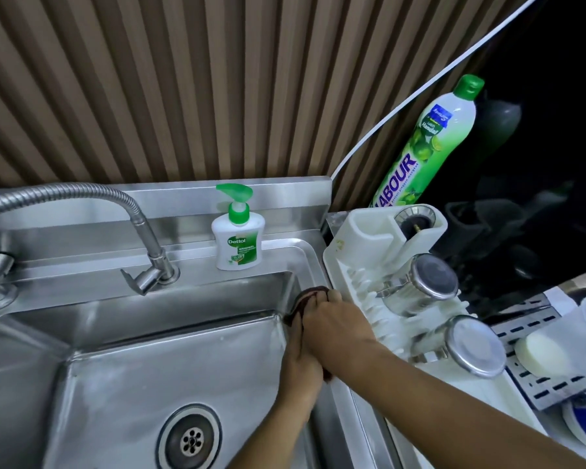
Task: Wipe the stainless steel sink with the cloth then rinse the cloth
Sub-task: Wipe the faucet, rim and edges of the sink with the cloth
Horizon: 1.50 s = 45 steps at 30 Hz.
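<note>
The stainless steel sink (132, 384) fills the lower left, with its round drain (190, 441) near the bottom. A dark brown cloth (310, 293) lies draped over the sink's right rim at the back corner. My right hand (339, 324) rests on top of it and presses it onto the rim. My left hand (300, 358) lies inside the basin against the right wall, fingers pointing up, with a dark edge of cloth showing beside and under it. Most of the cloth is hidden by both hands.
A flexible steel faucet (142, 231) arches over the back ledge, beside a hand-soap pump bottle (238, 245). Right of the sink, a white drying rack (359, 238) holds two steel cups (433, 286). A green dish-soap bottle (430, 143) leans behind. A soap bar (542, 353) sits far right.
</note>
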Tool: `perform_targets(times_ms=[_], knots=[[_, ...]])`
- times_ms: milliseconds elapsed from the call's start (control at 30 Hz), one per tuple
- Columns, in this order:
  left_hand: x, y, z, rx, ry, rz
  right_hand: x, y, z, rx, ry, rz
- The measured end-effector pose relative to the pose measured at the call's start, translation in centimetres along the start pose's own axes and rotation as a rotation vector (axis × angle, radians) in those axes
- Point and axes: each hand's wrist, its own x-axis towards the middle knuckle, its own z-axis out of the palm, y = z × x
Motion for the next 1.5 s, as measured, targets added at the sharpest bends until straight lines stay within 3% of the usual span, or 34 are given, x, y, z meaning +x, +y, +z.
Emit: perform_targets(times_ms=[300,633,1133,1500], knots=[[4.7,2.6,-0.4,0.006,0.047,0.056,3.4,2.2,-0.8,-0.266,0.134,-0.084],[-2.6,0.7,0.2,-0.020,-0.080,0.027,-3.3,0.2,1.2,-0.299,0.092,-0.107],[-16.5,-4.9,-0.8,0.569,-0.277,-0.007,-21.0,-5.0,5.5,-0.159,0.002,0.009],[-22.6,-4.4,-1.0,1.208,-0.472,0.139,-30.4,-6.4,8.0,0.070,-0.069,0.051]])
